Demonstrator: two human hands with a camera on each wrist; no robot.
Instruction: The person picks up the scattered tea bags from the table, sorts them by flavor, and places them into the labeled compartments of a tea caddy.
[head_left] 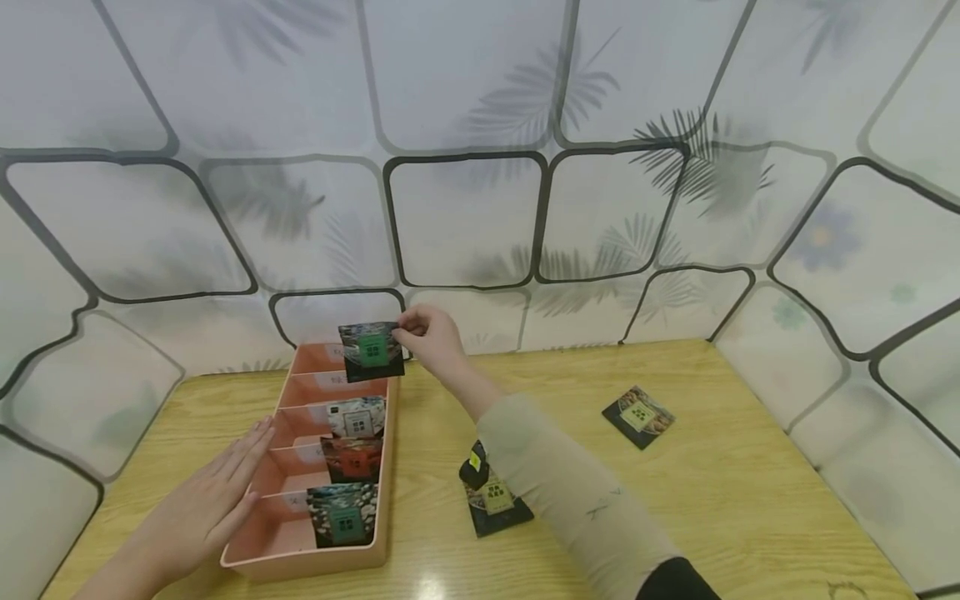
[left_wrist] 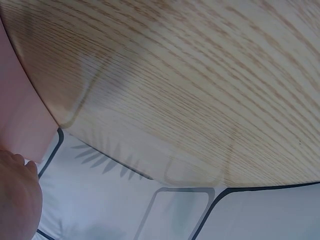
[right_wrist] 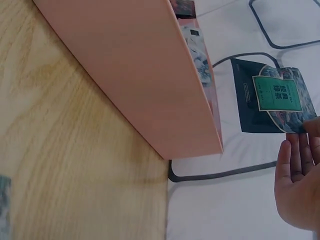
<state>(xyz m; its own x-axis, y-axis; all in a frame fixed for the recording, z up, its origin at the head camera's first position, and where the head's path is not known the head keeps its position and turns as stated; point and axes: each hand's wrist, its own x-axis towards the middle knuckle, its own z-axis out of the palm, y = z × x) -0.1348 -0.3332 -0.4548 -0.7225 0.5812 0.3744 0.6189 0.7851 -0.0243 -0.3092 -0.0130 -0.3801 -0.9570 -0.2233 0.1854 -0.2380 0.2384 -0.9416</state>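
Observation:
My right hand (head_left: 435,337) pinches the upper right corner of a dark tea sachet (head_left: 372,352) with a green label, between thumb and fingers. The sachet hangs upright above the far end of a pink divided box (head_left: 307,567); in the right wrist view the same tea sachet (right_wrist: 277,95) is beyond the box's end. Along the box's left side lies my left hand (head_left: 202,504), fingers straight, fingertips at the rim. Inside the nearer compartments stand a white-labelled sachet (head_left: 356,417), a red-labelled sachet (head_left: 351,460) and another green-labelled sachet (head_left: 342,517).
Right of the box, a yellow-green-labelled sachet (head_left: 498,504) lies on the wooden table (head_left: 720,500), with a small black object (head_left: 474,468) overlapping it beside my sleeve. Another such sachet (head_left: 638,417) lies farther right. A patterned sheet (head_left: 465,225) rises behind the table.

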